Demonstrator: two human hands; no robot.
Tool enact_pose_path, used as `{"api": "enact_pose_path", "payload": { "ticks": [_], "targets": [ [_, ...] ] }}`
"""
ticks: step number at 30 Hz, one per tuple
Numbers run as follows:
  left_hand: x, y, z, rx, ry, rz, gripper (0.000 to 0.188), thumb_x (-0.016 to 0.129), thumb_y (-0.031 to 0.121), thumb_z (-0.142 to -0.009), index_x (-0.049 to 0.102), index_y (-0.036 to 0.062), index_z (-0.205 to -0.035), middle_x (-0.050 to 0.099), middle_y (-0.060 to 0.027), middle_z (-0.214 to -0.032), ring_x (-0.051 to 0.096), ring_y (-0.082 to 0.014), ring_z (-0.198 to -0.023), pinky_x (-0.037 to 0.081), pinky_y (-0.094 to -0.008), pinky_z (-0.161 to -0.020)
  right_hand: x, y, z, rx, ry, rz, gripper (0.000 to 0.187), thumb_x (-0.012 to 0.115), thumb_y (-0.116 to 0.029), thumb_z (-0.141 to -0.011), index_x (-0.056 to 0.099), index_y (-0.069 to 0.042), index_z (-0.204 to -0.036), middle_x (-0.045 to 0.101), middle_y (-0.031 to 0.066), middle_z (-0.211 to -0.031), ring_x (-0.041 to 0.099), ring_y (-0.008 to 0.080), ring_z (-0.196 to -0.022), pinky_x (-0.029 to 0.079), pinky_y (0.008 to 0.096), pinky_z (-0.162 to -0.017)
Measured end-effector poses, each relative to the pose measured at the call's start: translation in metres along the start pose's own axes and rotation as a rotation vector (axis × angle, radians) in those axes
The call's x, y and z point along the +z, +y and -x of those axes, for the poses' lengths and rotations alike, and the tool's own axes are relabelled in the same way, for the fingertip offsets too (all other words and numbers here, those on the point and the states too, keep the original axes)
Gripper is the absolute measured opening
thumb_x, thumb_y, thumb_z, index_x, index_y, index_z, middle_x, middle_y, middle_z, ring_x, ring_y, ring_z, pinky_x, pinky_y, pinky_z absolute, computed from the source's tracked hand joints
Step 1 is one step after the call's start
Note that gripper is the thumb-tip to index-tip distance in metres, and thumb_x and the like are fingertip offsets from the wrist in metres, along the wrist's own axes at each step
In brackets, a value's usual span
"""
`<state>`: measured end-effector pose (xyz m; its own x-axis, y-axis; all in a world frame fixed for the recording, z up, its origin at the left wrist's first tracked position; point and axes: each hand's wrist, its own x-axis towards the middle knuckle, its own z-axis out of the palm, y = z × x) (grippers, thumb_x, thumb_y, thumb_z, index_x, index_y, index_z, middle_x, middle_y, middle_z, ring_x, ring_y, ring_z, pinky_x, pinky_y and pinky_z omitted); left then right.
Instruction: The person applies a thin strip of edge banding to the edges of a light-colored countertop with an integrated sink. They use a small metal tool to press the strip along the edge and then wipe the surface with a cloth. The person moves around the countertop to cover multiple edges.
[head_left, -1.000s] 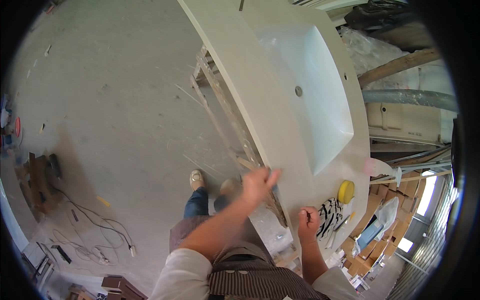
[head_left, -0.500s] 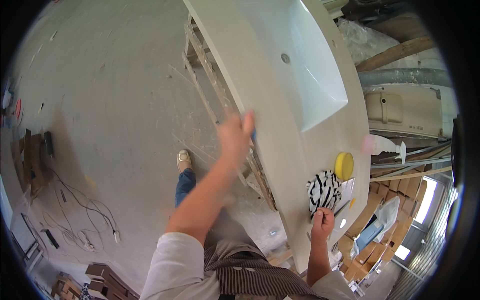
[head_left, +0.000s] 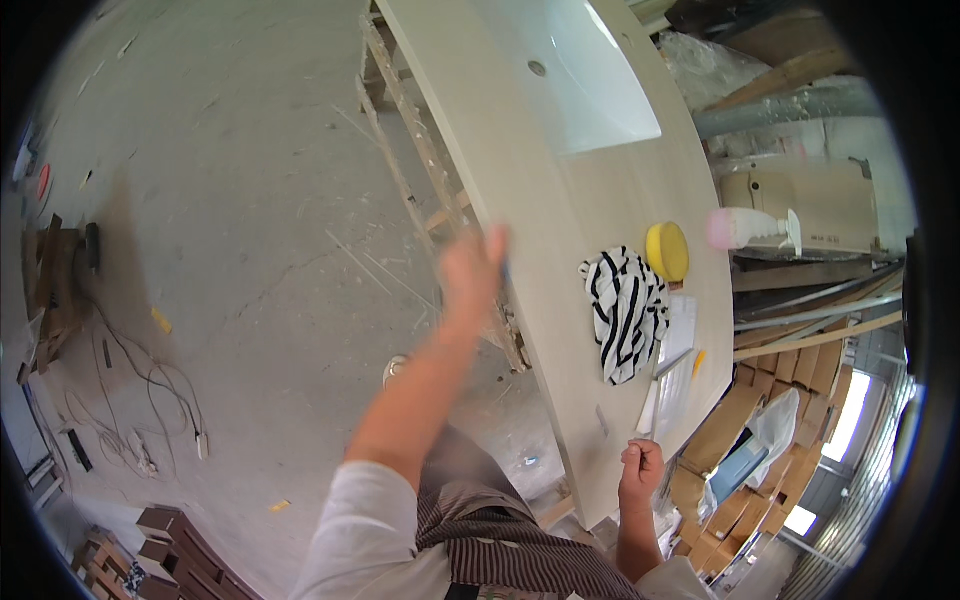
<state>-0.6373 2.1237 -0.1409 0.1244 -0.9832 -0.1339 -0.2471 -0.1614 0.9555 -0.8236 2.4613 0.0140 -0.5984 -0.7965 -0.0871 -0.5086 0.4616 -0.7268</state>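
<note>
A long pale countertop (head_left: 545,260) with a white sunken basin (head_left: 590,95) runs away from me. My left hand (head_left: 472,272), smeared by motion, is at the countertop's left edge; a sliver of blue shows beside its fingers, its kind unclear. My right hand (head_left: 641,467) is closed at the near right of the top, and what it may hold is hidden. Just beyond it lies a thin metal tool with a crosspiece (head_left: 662,385), on a whitish sheet (head_left: 680,335). Farther along are a crumpled black-and-white striped cloth (head_left: 626,315) and a round yellow tin-like disc (head_left: 667,251).
A pink-and-white spray bottle (head_left: 750,229) sits by the right edge. Cardboard boxes (head_left: 790,450) and long strips (head_left: 820,320) lie to the right. A wooden frame (head_left: 410,130) supports the top. Cables (head_left: 150,400) trail on the left floor.
The view has shifted, so the basin, cloth and disc appear higher in it. My right hand no longer overlaps the cloth, and the metal tool shows more. My left hand stays at the edge, blurred.
</note>
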Motion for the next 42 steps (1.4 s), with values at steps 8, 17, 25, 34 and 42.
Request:
{"api": "enact_pose_path", "payload": {
  "ticks": [8,17,25,34,42],
  "targets": [
    [-0.028,0.051,-0.076,-0.006,0.108,-0.015,0.055,0.058,0.047,-0.096,0.059,-0.0016,-0.071,0.06,-0.0215,-0.065,0.059,-0.0395,-0.063,0.046,-0.0458,-0.06,-0.017,0.037,0.054,0.042,0.0,0.083,0.004,0.06,-0.004,-0.094,0.062,-0.001,-0.093,0.061,0.004,-0.077,0.057,0.0103,-0.067,0.047,0.024,-0.064],
    [0.01,0.011,0.123,0.004,0.007,-0.092,0.052,0.057,0.046,-0.097,0.059,0.0004,-0.072,0.061,-0.0215,-0.068,0.06,-0.0406,-0.066,0.046,-0.0467,-0.062,-0.062,0.109,0.108,-0.017,-0.07,0.066,0.005,0.061,-0.005,-0.093,0.063,-0.001,-0.093,0.062,0.0045,-0.077,0.059,0.0109,-0.069,0.048,0.0249,-0.066],
    [0.032,-0.004,0.329,-0.033,-0.056,-0.051,0.046,0.062,0.042,-0.093,0.063,-0.0011,-0.077,0.063,-0.0233,-0.071,0.061,-0.0414,-0.067,0.048,-0.0459,-0.063,-0.135,0.176,0.182,0.016,-0.054,0.037,0.006,0.062,-0.007,-0.093,0.064,-0.001,-0.093,0.063,0.004,-0.078,0.059,0.0102,-0.069,0.049,0.0251,-0.065],
    [0.051,-0.048,0.564,0.14,-0.529,-0.253,0.045,0.054,0.044,-0.098,0.065,0.0024,-0.084,0.065,-0.0213,-0.075,0.064,-0.0417,-0.071,0.05,-0.0488,-0.065,-0.179,0.213,0.228,-0.016,-0.026,0.041,0.008,0.064,-0.007,-0.093,0.065,0.0,-0.096,0.064,0.0051,-0.078,0.06,0.0109,-0.069,0.049,0.0252,-0.065],
    [-0.008,-0.058,0.611,-0.137,-0.888,-0.201,0.038,0.048,0.033,-0.1,0.065,0.0006,-0.091,0.067,-0.0212,-0.091,0.063,-0.04,-0.087,0.048,-0.0479,-0.076,-0.141,0.223,0.245,0.152,-0.387,-0.164,0.022,0.066,-0.011,-0.094,0.062,0.001,-0.112,0.067,0.0081,-0.093,0.063,0.0122,-0.082,0.051,0.0261,-0.076]
  ]
}}
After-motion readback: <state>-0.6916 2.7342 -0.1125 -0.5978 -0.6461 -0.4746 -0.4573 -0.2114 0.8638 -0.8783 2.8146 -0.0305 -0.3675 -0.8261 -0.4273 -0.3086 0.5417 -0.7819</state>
